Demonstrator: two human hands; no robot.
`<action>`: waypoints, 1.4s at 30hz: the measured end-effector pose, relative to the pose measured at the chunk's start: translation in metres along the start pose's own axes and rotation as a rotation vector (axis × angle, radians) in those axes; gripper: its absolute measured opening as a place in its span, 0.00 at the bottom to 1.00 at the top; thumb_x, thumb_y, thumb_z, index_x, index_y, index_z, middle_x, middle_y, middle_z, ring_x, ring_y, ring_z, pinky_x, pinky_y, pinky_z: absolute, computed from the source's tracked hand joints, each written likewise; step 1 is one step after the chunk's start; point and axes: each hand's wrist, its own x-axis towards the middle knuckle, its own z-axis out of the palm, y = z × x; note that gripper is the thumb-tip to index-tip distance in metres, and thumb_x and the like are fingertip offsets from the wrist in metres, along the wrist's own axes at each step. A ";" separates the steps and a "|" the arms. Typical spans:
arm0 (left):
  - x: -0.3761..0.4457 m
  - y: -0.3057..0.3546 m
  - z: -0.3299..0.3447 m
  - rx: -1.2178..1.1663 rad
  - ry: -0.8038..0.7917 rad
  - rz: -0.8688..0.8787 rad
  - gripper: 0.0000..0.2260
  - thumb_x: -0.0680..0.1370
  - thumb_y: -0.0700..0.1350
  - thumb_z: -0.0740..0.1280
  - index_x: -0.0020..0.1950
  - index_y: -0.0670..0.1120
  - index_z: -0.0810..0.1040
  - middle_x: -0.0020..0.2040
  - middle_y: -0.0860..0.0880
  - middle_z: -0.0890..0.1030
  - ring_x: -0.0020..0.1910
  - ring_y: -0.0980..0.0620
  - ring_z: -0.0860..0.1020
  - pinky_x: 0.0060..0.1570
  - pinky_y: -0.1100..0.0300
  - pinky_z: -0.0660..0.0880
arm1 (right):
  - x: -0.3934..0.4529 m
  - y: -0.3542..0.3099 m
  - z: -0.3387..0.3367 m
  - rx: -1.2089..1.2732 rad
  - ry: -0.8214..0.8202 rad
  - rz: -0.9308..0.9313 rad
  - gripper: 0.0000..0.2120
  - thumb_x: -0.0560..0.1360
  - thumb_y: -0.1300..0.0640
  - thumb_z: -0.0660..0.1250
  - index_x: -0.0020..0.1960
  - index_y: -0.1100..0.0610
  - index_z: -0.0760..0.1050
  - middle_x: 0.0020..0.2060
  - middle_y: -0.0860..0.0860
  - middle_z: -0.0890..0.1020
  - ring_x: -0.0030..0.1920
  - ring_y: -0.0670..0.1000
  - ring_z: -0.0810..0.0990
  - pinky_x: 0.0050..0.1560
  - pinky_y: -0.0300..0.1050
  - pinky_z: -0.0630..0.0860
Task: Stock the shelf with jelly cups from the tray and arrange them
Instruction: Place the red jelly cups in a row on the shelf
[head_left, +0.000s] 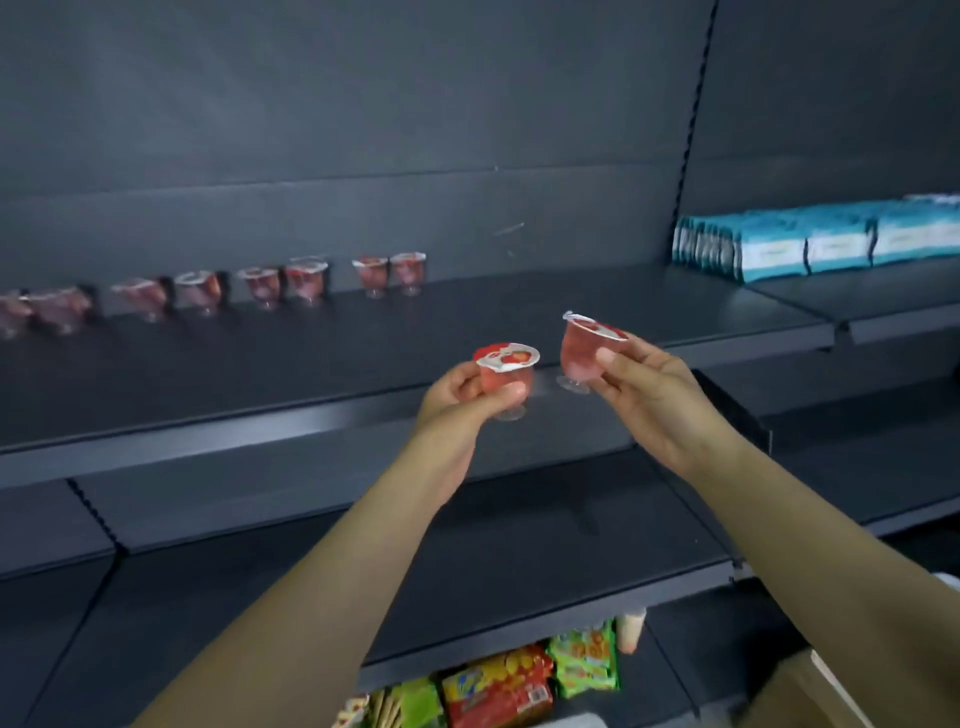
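Note:
My left hand (457, 397) grips a pink jelly cup (506, 371) with a red and white foil lid, held upright in front of the shelf edge. My right hand (649, 395) pinches a second jelly cup (584, 348), tilted to the left, its clear foot hanging free. Both cups hover over the front of the dark shelf (311, 358). Along the back of that shelf stands a row of several jelly cups (306, 280), running from the far left to about the middle. The tray is not in view.
Teal and white packs (810, 239) lie on the neighbouring shelf at the right. A lower dark shelf (519, 551) sits under my arms. Colourful snack bags (498, 686) show at the bottom. A cardboard box corner (810, 691) is at lower right.

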 end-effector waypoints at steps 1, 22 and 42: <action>0.013 0.007 -0.001 0.049 0.047 0.016 0.13 0.72 0.34 0.71 0.55 0.45 0.78 0.48 0.53 0.84 0.46 0.58 0.81 0.47 0.67 0.75 | 0.012 0.000 0.005 -0.025 0.021 -0.018 0.22 0.65 0.59 0.72 0.58 0.62 0.76 0.54 0.54 0.82 0.54 0.50 0.82 0.54 0.39 0.77; 0.290 -0.016 -0.044 0.389 0.348 0.035 0.11 0.71 0.38 0.73 0.51 0.45 0.78 0.50 0.48 0.82 0.47 0.50 0.79 0.47 0.60 0.73 | 0.285 0.072 0.001 -0.547 0.330 0.029 0.17 0.72 0.66 0.71 0.59 0.58 0.75 0.50 0.51 0.82 0.51 0.49 0.80 0.53 0.41 0.74; 0.344 -0.025 -0.052 0.516 0.401 0.044 0.12 0.72 0.41 0.72 0.54 0.40 0.79 0.52 0.45 0.82 0.51 0.47 0.79 0.47 0.61 0.70 | 0.342 0.086 -0.007 -0.727 0.404 -0.007 0.21 0.71 0.65 0.72 0.63 0.64 0.73 0.56 0.56 0.80 0.56 0.53 0.79 0.62 0.47 0.74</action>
